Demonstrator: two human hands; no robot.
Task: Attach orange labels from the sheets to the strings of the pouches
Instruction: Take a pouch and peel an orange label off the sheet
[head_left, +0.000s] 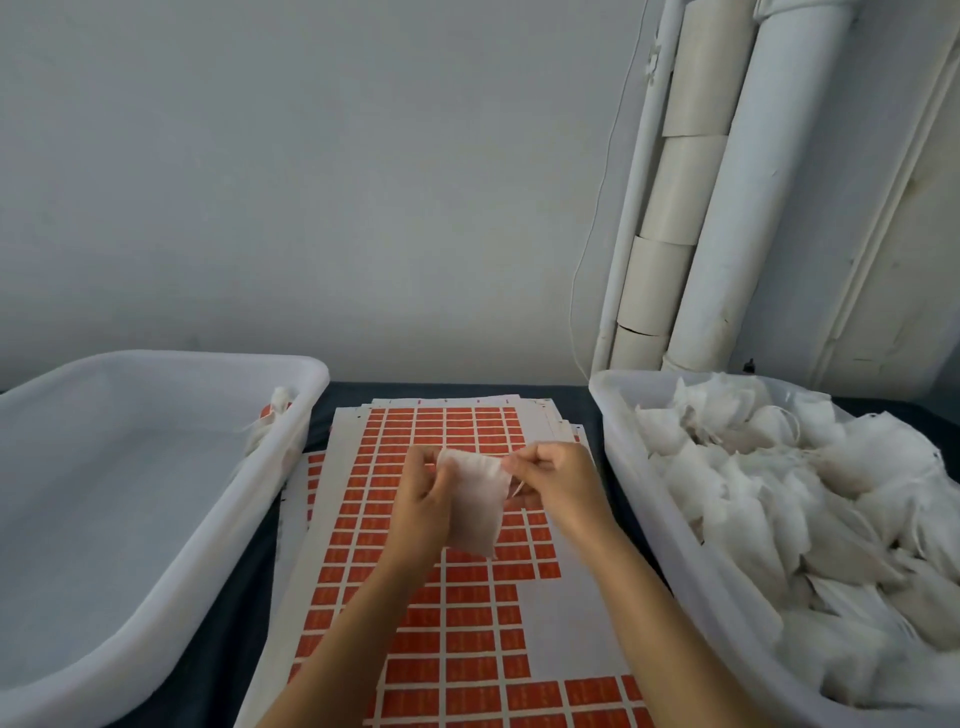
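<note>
Pale grey wall backs a dark counter (571, 410) laid out as a small production line, with white pipes (727, 208) running up the right corner. At the far left sits a white tub (156, 519), nearly bare apart from one pouch with an orange tag hanging over its right rim (272, 415); it probably serves as the bin for finished pieces. Between the tubs lies a stack of label sheets (467, 649), fanned slightly, the top one showing bare patches where orange labels are gone, so the stock sits right under the work.

Above the sheets the left hand (415, 514) grips a white pouch (475, 504) by its left side, fingers curled round the fabric to steady it upright. Just beside it the right hand (556, 483) pinches at the gathered top right corner, apparently teasing out the string (514, 488); no label is visible between the fingers, so tagging seems not yet begun on this one.

At the far right a second tub (623, 457) is heaped with untagged pouches (805, 493), within easy reach of the right arm.
</note>
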